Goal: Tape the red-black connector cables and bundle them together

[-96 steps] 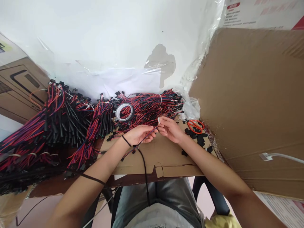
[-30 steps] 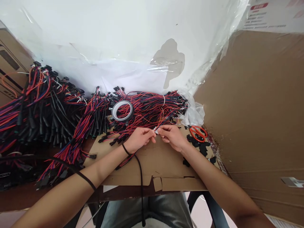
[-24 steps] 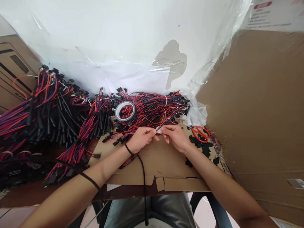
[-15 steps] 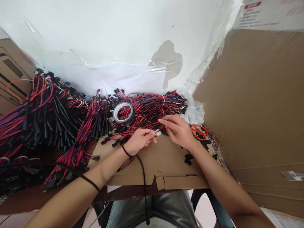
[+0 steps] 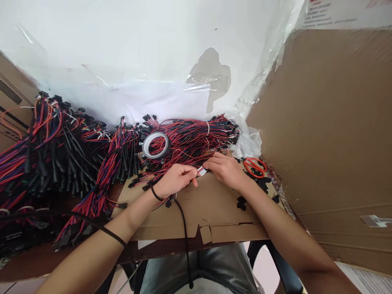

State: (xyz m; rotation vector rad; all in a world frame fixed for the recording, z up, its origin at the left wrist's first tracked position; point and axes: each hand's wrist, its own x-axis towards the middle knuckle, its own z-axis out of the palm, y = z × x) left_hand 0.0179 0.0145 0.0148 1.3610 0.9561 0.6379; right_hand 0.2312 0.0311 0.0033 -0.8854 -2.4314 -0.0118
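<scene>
My left hand (image 5: 176, 179), with a black band at the wrist, pinches a thin red wire lead between thumb and finger. A small white flat piece (image 5: 202, 172) sits on or beside this lead, just past the left fingertips; whether it is a label or a connector I cannot tell. My right hand (image 5: 225, 170) is close on the other side, its fingertips drawn together at the far end of the lead. What exactly lies between those fingertips is hidden. Behind both hands lies a pile of red and black wire leads (image 5: 190, 136). A roll of black tape (image 5: 156, 145) rests on it.
Cardboard (image 5: 196, 210) covers the table under my hands. Orange-handled scissors (image 5: 255, 167) and black scraps (image 5: 241, 203) lie to the right, near a clear plastic bag (image 5: 248, 143). More wire bundles (image 5: 70, 151) fill the left. A tall cardboard box (image 5: 330, 122) stands right.
My right hand has come down and left to the lead, and its spread fingers have closed together. My left hand keeps its pinch. The whole view has shifted slightly.
</scene>
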